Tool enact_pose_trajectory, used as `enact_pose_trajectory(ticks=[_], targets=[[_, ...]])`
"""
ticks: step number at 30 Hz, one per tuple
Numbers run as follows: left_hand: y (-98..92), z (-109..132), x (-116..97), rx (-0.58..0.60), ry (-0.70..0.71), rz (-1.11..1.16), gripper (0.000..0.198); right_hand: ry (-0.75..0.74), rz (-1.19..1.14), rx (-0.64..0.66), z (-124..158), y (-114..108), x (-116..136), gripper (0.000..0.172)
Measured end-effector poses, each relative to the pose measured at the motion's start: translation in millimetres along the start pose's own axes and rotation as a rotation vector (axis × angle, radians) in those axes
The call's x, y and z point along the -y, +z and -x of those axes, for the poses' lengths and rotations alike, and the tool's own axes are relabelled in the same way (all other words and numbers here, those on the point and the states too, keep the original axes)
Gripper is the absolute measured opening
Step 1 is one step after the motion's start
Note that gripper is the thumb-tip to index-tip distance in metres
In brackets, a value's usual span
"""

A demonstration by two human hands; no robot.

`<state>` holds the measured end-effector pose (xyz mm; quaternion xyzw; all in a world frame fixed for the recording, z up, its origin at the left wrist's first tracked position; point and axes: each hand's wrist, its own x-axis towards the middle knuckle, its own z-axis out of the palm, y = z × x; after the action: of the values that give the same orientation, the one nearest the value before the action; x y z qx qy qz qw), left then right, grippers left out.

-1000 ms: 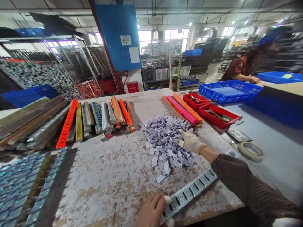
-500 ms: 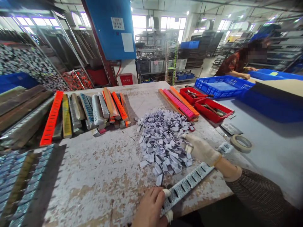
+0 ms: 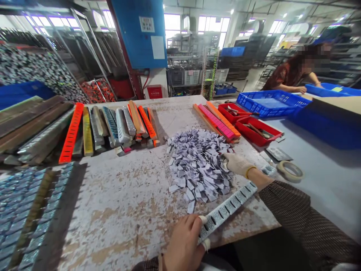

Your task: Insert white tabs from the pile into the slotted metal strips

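Note:
My left hand (image 3: 184, 242) grips the near end of a long silvery slotted strip (image 3: 228, 207) that lies slanted along the table's front edge. My gloved right hand (image 3: 236, 164) reaches into the right side of a pile of small pale-purple folded paper tags (image 3: 197, 165). Its fingers are curled down among the tags, and I cannot make out whether they hold one.
Rows of coloured slotted strips (image 3: 113, 128) lie at the back left, with more orange and pink ones (image 3: 218, 122) at the back right. Two red trays (image 3: 255, 131), a blue crate (image 3: 267, 103) and a tape roll (image 3: 290, 171) sit to the right. A person works at the far right.
My right hand had drawn back toward the strip and has returned to the tag pile. My left hand stays on the strip's end. The view shifted slightly.

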<state>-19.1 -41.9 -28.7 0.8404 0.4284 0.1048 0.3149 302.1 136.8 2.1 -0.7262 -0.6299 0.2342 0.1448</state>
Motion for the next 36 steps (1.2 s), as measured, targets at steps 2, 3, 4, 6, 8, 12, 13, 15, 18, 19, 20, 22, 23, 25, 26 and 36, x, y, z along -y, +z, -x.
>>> enact_pose_trajectory(ticks=[2,3,4,6,8,12,13,15,18,19,20,22,23,25,26,36], targets=[[4.1,-3,-3,-0.006,-0.008,-0.012,0.056,-0.026,-0.104,-0.008,11,-1,3,0.034],[5.0,-4,-5,-0.009,-0.009,-0.014,0.055,-0.039,-0.168,-0.014,18,-3,4,0.034],[4.8,-4,-6,-0.011,-0.007,-0.011,0.054,-0.051,-0.239,-0.024,26,-4,6,0.034],[0.1,-5,-8,-0.010,0.009,0.033,0.049,-0.078,-0.400,-0.044,47,-6,10,0.035],[-10.0,-5,-10,-0.015,0.035,0.147,0.045,-0.108,-0.570,-0.063,71,-5,17,0.039],[-34.5,-13,-16,-0.098,0.019,0.479,0.033,-0.130,-0.808,-0.077,123,13,40,0.038],[-38.7,-16,-18,-0.141,0.005,0.556,0.032,-0.129,-0.844,-0.070,134,20,48,0.035],[-43.1,-25,-23,-0.219,-0.008,0.697,0.035,-0.122,-0.907,-0.078,155,36,62,0.032],[-41.5,-33,-27,-0.259,0.005,0.854,0.033,-0.092,-1.011,-0.109,179,56,78,0.035],[-40.0,-34,-28,-0.256,0.002,0.886,0.032,-0.088,-1.017,-0.110,185,61,80,0.037],[-38.6,-34,-28,-0.247,-0.004,0.914,0.034,-0.091,-0.992,-0.110,190,64,80,0.038],[-36.4,-30,-28,-0.210,-0.016,0.975,0.040,-0.133,-0.870,-0.119,196,68,75,0.038],[-35.9,-27,-28,-0.186,-0.022,1.003,0.041,-0.177,-0.785,-0.124,198,69,71,0.036],[-35.7,-22,-28,-0.150,-0.022,1.040,0.041,-0.281,-0.637,-0.174,200,70,65,0.032],[-36.0,-20,-28,-0.140,-0.021,1.048,0.040,-0.326,-0.592,-0.229,201,71,63,0.032],[-42.9,3,-25,-0.154,0.114,0.540,0.052,-0.328,-0.607,-0.258,218,83,64,0.030]])
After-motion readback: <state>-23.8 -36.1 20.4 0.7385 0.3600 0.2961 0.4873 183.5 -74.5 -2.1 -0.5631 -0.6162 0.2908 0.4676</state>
